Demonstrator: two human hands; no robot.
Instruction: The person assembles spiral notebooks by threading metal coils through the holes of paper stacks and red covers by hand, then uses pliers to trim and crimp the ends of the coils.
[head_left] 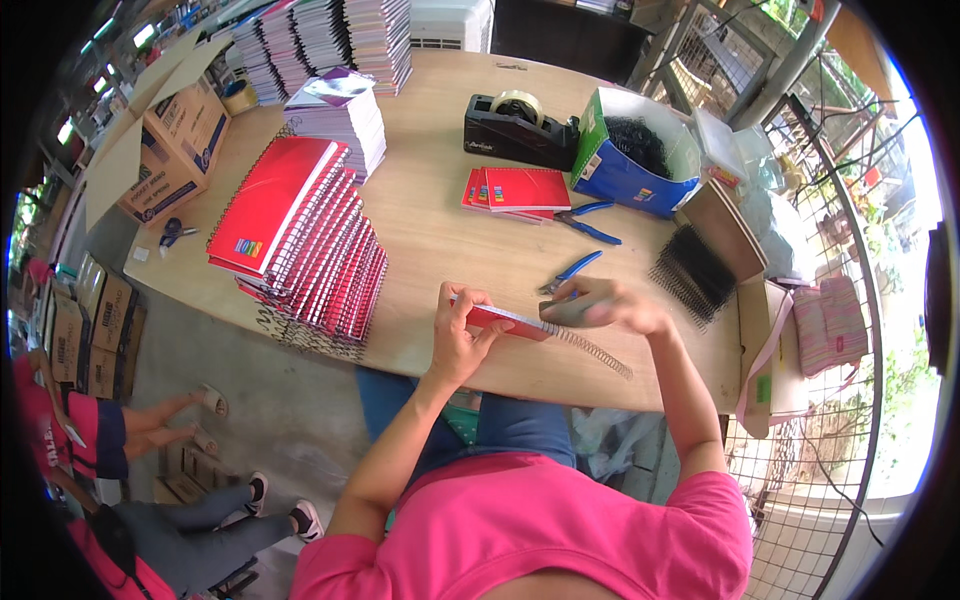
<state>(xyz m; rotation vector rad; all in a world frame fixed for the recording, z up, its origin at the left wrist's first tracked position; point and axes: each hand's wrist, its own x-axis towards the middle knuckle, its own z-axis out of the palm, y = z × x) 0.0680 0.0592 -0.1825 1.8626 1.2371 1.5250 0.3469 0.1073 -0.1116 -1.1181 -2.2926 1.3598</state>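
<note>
On the wooden table (440, 250), a tall leaning stack of bound red notebooks (300, 240) sits finished at left. The left hand (458, 335) pinches one red notebook (505, 320) at the near edge; the right hand (605, 305) works its half-threaded wire spiral (590, 350). Loose black coils (692, 272) wait at right.

I'm getting bright daylight pouring in from the right through the wire-mesh fence (800, 200), blown out white there. The pale wooden table (440, 240) is evenly lit, shadows soft. My right hand (610, 303) smears with motion blur; fisheye bends the edges, corners black.
</note>
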